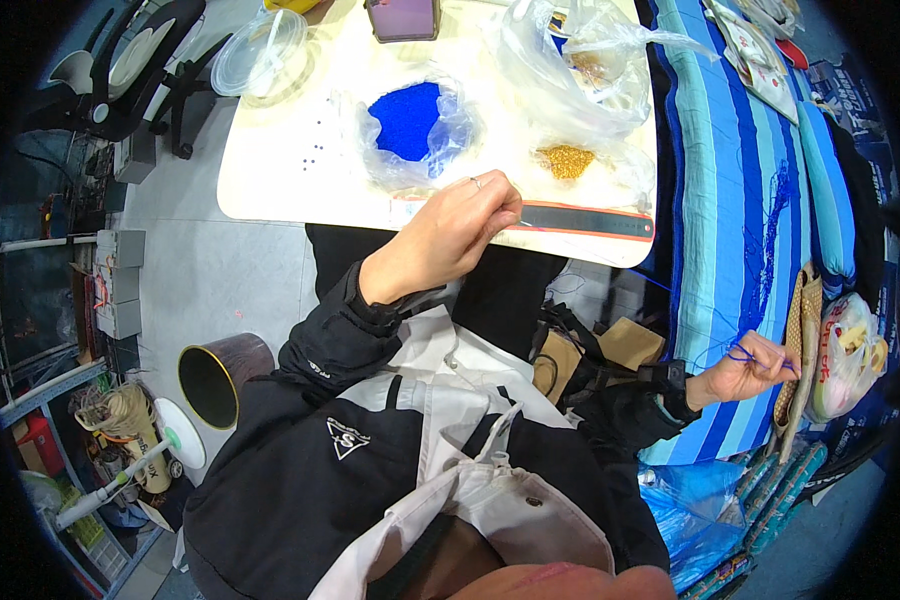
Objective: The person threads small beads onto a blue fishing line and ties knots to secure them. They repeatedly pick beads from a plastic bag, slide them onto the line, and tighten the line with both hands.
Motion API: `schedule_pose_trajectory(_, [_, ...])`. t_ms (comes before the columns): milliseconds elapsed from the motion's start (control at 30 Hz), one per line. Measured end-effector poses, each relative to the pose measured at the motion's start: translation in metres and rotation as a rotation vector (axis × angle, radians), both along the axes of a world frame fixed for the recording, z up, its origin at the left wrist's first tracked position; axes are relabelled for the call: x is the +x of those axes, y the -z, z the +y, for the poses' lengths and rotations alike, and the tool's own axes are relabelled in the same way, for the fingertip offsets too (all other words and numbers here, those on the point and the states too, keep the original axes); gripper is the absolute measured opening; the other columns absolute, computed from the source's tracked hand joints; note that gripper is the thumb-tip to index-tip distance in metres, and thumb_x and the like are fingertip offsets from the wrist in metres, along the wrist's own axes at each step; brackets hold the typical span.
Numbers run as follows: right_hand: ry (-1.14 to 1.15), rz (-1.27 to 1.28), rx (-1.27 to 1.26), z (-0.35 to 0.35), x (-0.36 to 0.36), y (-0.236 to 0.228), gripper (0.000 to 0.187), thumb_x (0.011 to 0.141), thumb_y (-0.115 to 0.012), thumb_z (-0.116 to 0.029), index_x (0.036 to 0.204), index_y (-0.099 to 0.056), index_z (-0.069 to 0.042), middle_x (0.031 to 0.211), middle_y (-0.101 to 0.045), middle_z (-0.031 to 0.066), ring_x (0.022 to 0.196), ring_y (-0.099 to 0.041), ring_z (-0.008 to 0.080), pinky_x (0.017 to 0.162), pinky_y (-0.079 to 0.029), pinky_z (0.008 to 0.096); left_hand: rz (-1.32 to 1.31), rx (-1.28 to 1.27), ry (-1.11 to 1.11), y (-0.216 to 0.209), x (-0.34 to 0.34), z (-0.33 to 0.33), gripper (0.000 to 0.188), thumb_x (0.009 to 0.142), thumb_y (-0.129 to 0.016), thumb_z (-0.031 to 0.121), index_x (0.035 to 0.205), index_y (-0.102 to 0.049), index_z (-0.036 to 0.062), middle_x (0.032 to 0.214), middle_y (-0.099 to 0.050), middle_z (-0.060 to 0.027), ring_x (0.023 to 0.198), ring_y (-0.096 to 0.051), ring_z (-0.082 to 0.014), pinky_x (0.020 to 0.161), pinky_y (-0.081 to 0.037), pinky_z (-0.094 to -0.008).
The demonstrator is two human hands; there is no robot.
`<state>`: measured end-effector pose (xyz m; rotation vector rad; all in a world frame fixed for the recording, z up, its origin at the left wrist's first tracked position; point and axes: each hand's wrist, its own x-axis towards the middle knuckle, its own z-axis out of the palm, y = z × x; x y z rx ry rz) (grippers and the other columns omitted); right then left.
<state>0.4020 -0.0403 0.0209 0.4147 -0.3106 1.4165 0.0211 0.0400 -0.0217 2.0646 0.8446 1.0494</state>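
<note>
My left hand is closed in a pinch above the table's near edge, beside a dark ruler with an orange border. A thin pale tip shows at its fingers; what it belongs to is too small to make out. Far out to the right, my right hand grips blue thread over the striped bedding. A bundle of blue strands trails along the cloth beyond it. Just past my left hand lies an opened plastic bag of blue beads. Gold beads sit in clear plastic to its right.
The white table also bears a purple box, a clear lidded tub and a large plastic bag. Blue striped bedding borders it on the right. A dark bin stands on the floor at left, below an office chair.
</note>
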Motion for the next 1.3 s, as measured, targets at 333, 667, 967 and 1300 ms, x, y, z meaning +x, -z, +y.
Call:
schedule_pose_trajectory(333, [-0.006, -0.107, 0.17, -0.002, -0.043, -0.012, 0.012, 0.084, -0.071, -0.008, 0.078, -0.065, -0.016, 0.049, -0.036, -0.0104, 0.044, -0.021, -0.0002, 0.051, -0.017, 0.0226, 0.218, 0.123, -0.423, 0.011, 0.042, 0.017, 0.006, 0.089, -0.054, 0.007, 0.091, -0.051, 0.0022, 0.081, -0.059, -0.018, 0.077, -0.058, -0.0378, 0.067, -0.045, -0.045])
schedule_pose_trajectory(667, [0.054, 0.153, 0.413, -0.006, -0.055, -0.027, 0.006, 0.081, -0.072, -0.002, 0.079, -0.068, -0.005, 0.05, -0.048, -0.0045, 0.042, -0.035, 0.0005, 0.04, -0.012, 0.0205, 0.331, 0.158, -0.42, 0.026, 0.079, 0.052, 0.009, 0.082, -0.054, 0.004, 0.09, -0.053, -0.0006, 0.085, -0.061, -0.0179, 0.084, -0.059, -0.0372, 0.071, -0.047, -0.0442])
schedule_pose_trajectory(967, [0.092, 0.126, 0.386, -0.015, -0.051, -0.043, 0.005, 0.081, -0.072, -0.002, 0.079, -0.068, -0.005, 0.05, -0.047, -0.0053, 0.041, -0.034, 0.0003, 0.037, -0.013, 0.0207, 0.37, 0.156, -0.447, 0.039, 0.083, 0.059, 0.01, 0.08, -0.055, 0.003, 0.088, -0.055, -0.0012, 0.086, -0.062, -0.0182, 0.088, -0.059, -0.0366, 0.074, -0.049, -0.0436])
schedule_pose_trajectory(1300, [0.223, -1.125, -0.528, -0.012, -0.121, -0.007, 0.005, 0.086, -0.065, 0.0, 0.09, -0.063, 0.0, 0.068, -0.054, -0.0026, 0.049, -0.04, 0.0027, 0.042, -0.027, 0.0175, 0.128, 0.055, -0.386, 0.021, 0.075, 0.052, 0.017, 0.089, -0.055, 0.009, 0.102, -0.062, 0.001, 0.091, -0.064, -0.0162, 0.085, -0.063, -0.0327, 0.075, -0.05, -0.0386])
